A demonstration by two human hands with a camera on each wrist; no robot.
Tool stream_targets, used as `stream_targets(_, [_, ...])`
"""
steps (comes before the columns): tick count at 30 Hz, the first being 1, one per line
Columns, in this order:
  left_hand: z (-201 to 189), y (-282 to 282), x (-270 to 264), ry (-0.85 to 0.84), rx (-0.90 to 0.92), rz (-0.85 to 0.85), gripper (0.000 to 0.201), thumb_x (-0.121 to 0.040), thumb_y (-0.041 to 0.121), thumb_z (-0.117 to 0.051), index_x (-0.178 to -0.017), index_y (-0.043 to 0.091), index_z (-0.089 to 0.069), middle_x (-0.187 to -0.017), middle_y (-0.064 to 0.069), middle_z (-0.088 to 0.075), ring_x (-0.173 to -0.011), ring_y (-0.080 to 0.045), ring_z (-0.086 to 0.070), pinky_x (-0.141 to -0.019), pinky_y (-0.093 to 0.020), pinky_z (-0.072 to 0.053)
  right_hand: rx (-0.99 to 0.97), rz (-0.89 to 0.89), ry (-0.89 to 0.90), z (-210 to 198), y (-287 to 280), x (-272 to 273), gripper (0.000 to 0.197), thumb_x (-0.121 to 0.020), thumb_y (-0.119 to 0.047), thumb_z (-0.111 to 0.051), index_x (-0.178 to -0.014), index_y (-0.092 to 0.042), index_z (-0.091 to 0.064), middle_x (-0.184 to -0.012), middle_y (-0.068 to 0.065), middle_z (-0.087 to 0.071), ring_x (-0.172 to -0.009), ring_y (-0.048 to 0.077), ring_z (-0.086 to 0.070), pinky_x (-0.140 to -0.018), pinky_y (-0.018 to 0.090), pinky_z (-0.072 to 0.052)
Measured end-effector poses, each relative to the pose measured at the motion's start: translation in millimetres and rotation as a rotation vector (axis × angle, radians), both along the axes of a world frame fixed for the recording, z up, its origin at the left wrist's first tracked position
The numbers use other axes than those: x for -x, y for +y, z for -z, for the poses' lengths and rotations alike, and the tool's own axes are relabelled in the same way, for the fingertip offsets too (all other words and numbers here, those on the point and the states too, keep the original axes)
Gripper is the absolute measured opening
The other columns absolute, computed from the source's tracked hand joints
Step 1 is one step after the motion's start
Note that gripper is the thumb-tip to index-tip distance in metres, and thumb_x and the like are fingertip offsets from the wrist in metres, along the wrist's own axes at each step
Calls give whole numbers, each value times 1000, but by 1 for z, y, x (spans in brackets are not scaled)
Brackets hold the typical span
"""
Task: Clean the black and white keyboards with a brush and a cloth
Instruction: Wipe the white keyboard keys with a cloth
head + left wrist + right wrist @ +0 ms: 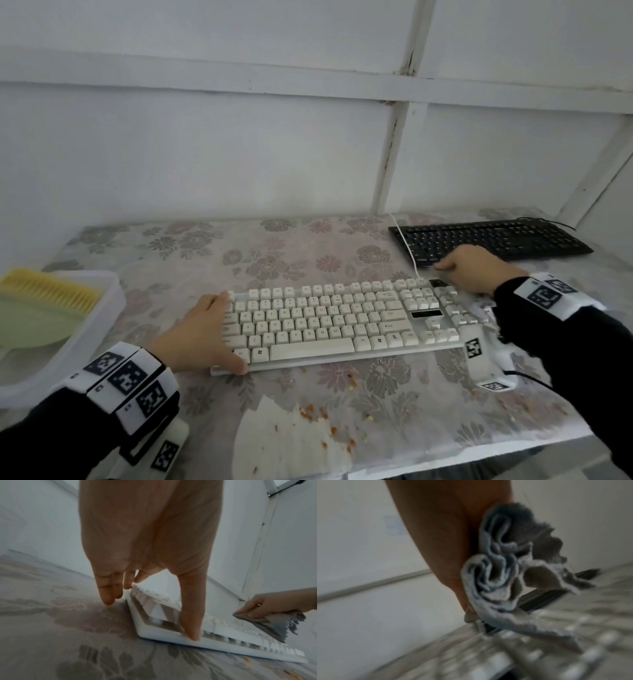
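The white keyboard (339,322) lies across the middle of the flowered table. My left hand (226,330) rests on its left end, with the thumb (192,632) on the front edge and straight fingers (109,599) against the far left corner. My right hand (455,270) is at the keyboard's far right corner and grips a crumpled grey-blue cloth (501,574), which the left wrist view also shows as the cloth (274,620) pinched over the keys. The black keyboard (489,240) sits at the back right, just beyond that hand. A yellow-bristled brush (51,291) lies in a tub at the left.
A clear plastic tub (113,308) at the left edge holds the brush and a green dustpan (34,325). Orange crumbs (315,414) and a pale torn patch (287,445) lie in front of the white keyboard. Its white cable (406,246) crosses the black keyboard. White wall panels stand close behind.
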State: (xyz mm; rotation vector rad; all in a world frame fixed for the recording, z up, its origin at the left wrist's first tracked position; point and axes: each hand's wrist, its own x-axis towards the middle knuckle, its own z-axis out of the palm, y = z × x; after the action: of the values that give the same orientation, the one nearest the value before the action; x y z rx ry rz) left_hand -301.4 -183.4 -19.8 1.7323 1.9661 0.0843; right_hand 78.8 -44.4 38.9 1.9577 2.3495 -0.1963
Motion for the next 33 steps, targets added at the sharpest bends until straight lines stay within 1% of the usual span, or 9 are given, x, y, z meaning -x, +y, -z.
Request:
stream_targets(4, [0,4,6,-51,25,-5,134,-64,45,-84,-150,11,13,-157,-3,-1,-144,-20,-11,-116,-32,-19,42,-297,216,-8,-39,108,29,-97,-35,-49,-106,-17,-71,-72,-3,-66,-57,5,-57,-72,16,-50])
stream_targets(6, [-3,5,9,-106,59,-12,139,-59,46,-86,-150,10,14,-157,-3,-2,-144,-19,-10,-117,-32,-18,57,-456,274,-1,-58,164,30,-99,-25,-48,-103,-5,-69,-78,7,-67,-51,4,-48,-61,9,-46])
stream_targets(11, [1,12,22,-223,49,39,138,-28,51,-86,-143,23,-16,-138,6,-33,-132,-20,-37,-106,-38,-41,66,-671,191,18,-87,258,26,-95,-8,-44,-110,-7,-66,-87,3,-47,-90,26,-54,-79,33,-43])
stream_targets(15, [-1,13,25,-257,62,75,153,-26,52,-81,-151,14,-1,-146,2,-29,-131,-17,-36,-106,-32,-39,70,-577,53,31,-92,270,34,-94,-16,-44,-125,-19,-58,-122,10,-41,-108,38,-46,-94,46,-41])
stream_targets(19, [-2,13,23,-291,105,77,170,-22,52,-88,-150,16,18,-153,3,-19,-140,-17,-26,-108,-27,-32,195,-526,33,36,-95,269,39,-95,-27,-38,-133,-27,-48,-125,7,-37,-116,43,-34,-99,54,-34])
stream_targets(22, [2,15,25,-345,75,77,137,-42,31,-93,-149,19,-8,-139,12,-35,-131,-15,-39,-95,-21,-40,111,-477,163,38,-105,265,45,-93,-14,-43,-138,-18,-34,-129,11,-40,-115,43,-36,-96,55,-36])
stream_targets(24, [1,14,26,-339,51,97,121,-35,40,-89,-136,29,-23,-127,16,-43,-123,-13,-46,-89,-19,-43,66,-415,279,39,-108,262,40,-91,-6,-44,-129,-17,-36,-125,12,-42,-112,42,-40,-93,56,-38])
stream_targets(28, [-4,12,27,-307,91,112,174,-12,63,-85,-151,17,10,-145,11,-26,-137,-15,-30,-110,-30,-34,171,-364,358,39,-106,263,33,-88,-12,-52,-118,-24,-56,-120,10,-38,-109,41,-41,-97,53,-39])
stream_targets(33, [-1,14,26,-262,66,108,174,-14,65,-83,-150,16,15,-150,5,-25,-135,-13,-30,-112,-30,-31,223,-422,446,31,-97,258,44,-86,-3,-50,-128,-17,-50,-123,15,-38,-105,40,-49,-94,46,-45])
